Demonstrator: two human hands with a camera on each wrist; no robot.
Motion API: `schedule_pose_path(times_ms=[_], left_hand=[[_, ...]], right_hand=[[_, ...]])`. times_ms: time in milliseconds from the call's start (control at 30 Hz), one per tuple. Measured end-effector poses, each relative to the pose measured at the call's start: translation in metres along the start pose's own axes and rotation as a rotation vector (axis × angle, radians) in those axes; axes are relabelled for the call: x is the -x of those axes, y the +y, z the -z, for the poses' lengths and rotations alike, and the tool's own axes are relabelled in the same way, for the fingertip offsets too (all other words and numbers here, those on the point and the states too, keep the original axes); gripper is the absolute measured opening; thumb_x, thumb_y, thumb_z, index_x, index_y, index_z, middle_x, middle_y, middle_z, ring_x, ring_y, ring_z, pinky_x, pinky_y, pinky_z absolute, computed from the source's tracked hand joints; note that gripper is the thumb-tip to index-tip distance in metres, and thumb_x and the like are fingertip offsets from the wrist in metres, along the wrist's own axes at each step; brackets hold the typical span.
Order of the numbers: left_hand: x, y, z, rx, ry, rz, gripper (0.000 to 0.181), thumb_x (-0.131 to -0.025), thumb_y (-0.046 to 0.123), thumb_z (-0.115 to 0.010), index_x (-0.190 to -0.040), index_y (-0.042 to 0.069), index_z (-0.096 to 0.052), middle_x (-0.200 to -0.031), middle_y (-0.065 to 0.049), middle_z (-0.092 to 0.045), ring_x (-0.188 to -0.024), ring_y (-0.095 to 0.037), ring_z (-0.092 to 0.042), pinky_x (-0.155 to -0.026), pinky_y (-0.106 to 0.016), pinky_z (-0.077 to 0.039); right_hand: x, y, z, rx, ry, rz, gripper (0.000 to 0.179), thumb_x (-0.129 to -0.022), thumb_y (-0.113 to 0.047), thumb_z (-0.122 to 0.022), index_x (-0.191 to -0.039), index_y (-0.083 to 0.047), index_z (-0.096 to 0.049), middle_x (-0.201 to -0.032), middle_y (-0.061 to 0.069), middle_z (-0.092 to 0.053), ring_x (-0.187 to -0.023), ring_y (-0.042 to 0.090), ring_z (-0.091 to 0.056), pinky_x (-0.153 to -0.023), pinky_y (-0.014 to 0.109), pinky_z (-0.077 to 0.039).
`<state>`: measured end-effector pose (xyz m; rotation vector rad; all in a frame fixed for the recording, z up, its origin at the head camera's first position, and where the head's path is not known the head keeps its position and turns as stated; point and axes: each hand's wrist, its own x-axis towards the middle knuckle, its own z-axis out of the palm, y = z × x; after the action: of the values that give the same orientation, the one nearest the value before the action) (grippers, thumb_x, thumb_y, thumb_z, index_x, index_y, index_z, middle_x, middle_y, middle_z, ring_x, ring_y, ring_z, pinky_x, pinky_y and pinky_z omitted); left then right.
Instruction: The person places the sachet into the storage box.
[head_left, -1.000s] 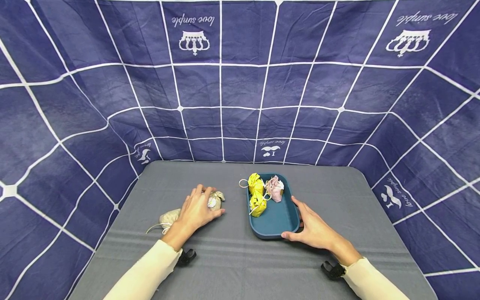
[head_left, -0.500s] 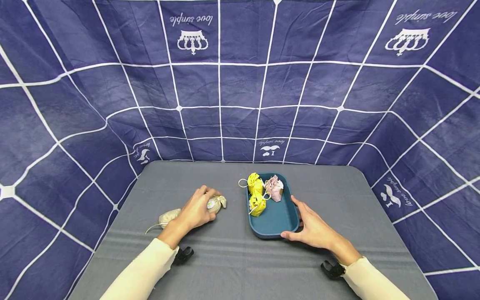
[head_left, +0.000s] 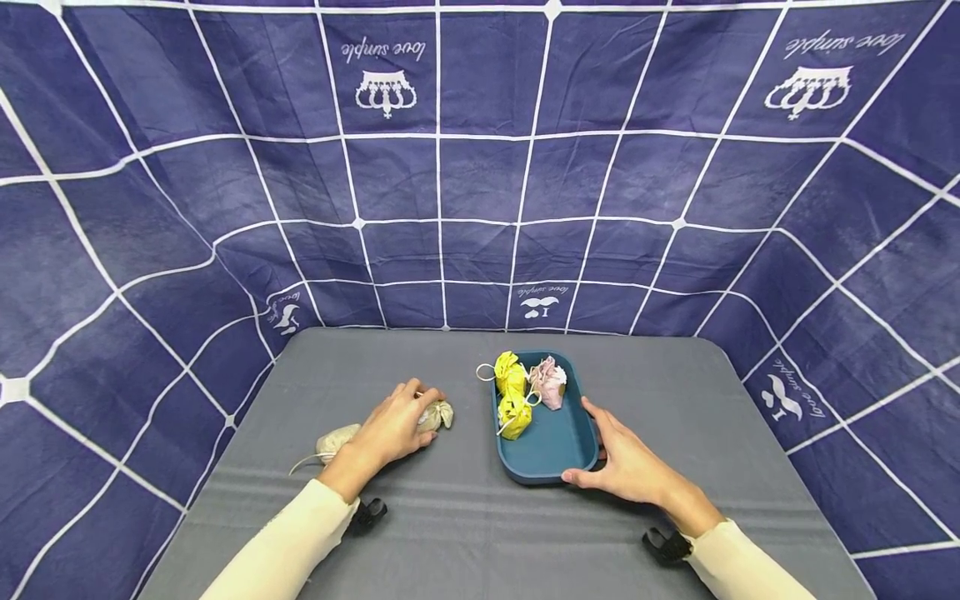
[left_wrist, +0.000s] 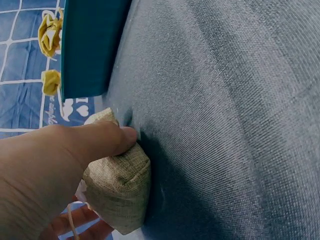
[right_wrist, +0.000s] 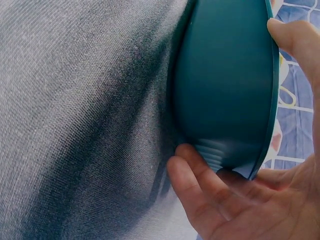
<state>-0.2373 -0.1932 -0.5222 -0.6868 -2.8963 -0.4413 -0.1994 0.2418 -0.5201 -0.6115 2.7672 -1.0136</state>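
Observation:
My left hand (head_left: 392,425) grips a small beige drawstring pouch (head_left: 444,414) on the table, left of the tray. In the left wrist view the thumb lies along one side of this pouch (left_wrist: 122,187), with fingers round the other. A second beige pouch (head_left: 335,442) with a pale cord lies behind that wrist. My right hand (head_left: 628,460) holds the near right corner of a dark blue tray (head_left: 549,457), thumb at the near rim, fingers along the right wall. Inside the tray are two yellow pouches (head_left: 513,414) and a pink one (head_left: 548,382), all toward the far end.
The grey cloth-covered table (head_left: 480,542) runs up to a blue curtain (head_left: 480,183) with white grid lines, which closes off the back and both sides. A loop of cord (head_left: 484,372) from a yellow pouch hangs over the tray's left rim.
My left hand has closed in on the beige pouch, its thumb drawn in against it, and the pouch has turned slightly. The right hand and the tray have stayed in place.

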Motion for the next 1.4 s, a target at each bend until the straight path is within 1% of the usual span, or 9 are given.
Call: schedule_pose_path(times_ms=[200,400,500,700,933,1133,1300,1400], left_hand=[[0.001,-0.003,-0.002,-0.004,0.023,-0.051,0.06,-0.089,0.014,-0.101,-0.143,0.02,-0.076,-0.125,-0.013,-0.073,-0.114,-0.04,-0.074,-0.095,-0.057,-0.067],[0.003,-0.009,0.002,-0.007,0.042,-0.053,0.065,-0.088,0.015,-0.102,-0.147,0.024,-0.075,-0.12,-0.01,-0.073,-0.111,-0.037,-0.075,-0.091,-0.056,-0.067],[0.004,-0.011,0.004,0.008,0.044,-0.058,0.065,-0.09,0.016,-0.101,-0.148,0.026,-0.075,-0.121,-0.01,-0.074,-0.111,-0.036,-0.075,-0.091,-0.056,-0.067],[0.005,-0.014,0.007,0.017,0.049,-0.061,0.064,-0.093,0.018,-0.099,-0.151,0.028,-0.074,-0.123,-0.011,-0.074,-0.111,-0.034,-0.075,-0.091,-0.056,-0.066],[0.004,-0.014,0.011,0.05,0.098,-0.074,0.061,-0.092,0.019,-0.1,-0.148,0.026,-0.077,-0.121,-0.012,-0.074,-0.108,-0.033,-0.076,-0.089,-0.056,-0.066],[0.004,-0.011,0.015,0.071,0.137,-0.06,0.056,-0.092,0.02,-0.1,-0.143,0.026,-0.078,-0.12,-0.011,-0.076,-0.105,-0.032,-0.077,-0.086,-0.055,-0.066],[0.002,-0.008,0.017,0.096,0.153,-0.033,0.054,-0.092,0.022,-0.099,-0.142,0.028,-0.078,-0.12,-0.007,-0.076,-0.099,-0.024,-0.074,-0.083,-0.048,-0.063],[0.0,-0.002,0.018,0.119,0.167,-0.012,0.053,-0.093,0.023,-0.099,-0.141,0.029,-0.079,-0.119,-0.006,-0.077,-0.095,-0.021,-0.072,-0.081,-0.045,-0.061]], right_hand=[[0.004,0.0,0.001,-0.006,-0.003,-0.015,0.131,-0.088,-0.056,-0.1,-0.18,0.003,-0.027,-0.174,0.037,-0.045,-0.129,0.031,-0.075,-0.096,0.033,-0.07],[0.001,-0.002,0.0,-0.012,0.0,-0.002,0.131,-0.089,-0.056,-0.1,-0.18,0.003,-0.027,-0.174,0.038,-0.046,-0.126,0.029,-0.077,-0.096,0.033,-0.07],[0.0,-0.002,0.0,-0.009,-0.001,-0.008,0.131,-0.089,-0.056,-0.1,-0.18,0.003,-0.027,-0.174,0.038,-0.046,-0.124,0.027,-0.078,-0.096,0.032,-0.07],[-0.001,-0.002,0.0,-0.011,-0.009,-0.013,0.132,-0.089,-0.056,-0.1,-0.18,0.004,-0.026,-0.174,0.037,-0.046,-0.127,0.029,-0.076,-0.097,0.032,-0.07],[-0.002,-0.002,0.002,-0.006,-0.021,-0.019,0.132,-0.09,-0.057,-0.099,-0.18,0.003,-0.025,-0.175,0.038,-0.045,-0.122,0.025,-0.079,-0.097,0.034,-0.069],[-0.002,-0.002,0.003,-0.008,-0.025,-0.017,0.132,-0.09,-0.058,-0.099,-0.18,0.003,-0.025,-0.175,0.038,-0.044,-0.126,0.029,-0.078,-0.099,0.037,-0.07],[-0.002,-0.003,0.003,-0.017,-0.022,-0.016,0.132,-0.089,-0.057,-0.099,-0.18,0.004,-0.025,-0.174,0.038,-0.045,-0.13,0.032,-0.077,-0.099,0.038,-0.07],[-0.001,-0.002,0.002,-0.017,-0.022,-0.015,0.132,-0.089,-0.056,-0.1,-0.18,0.004,-0.025,-0.174,0.038,-0.045,-0.13,0.032,-0.076,-0.099,0.038,-0.07]])
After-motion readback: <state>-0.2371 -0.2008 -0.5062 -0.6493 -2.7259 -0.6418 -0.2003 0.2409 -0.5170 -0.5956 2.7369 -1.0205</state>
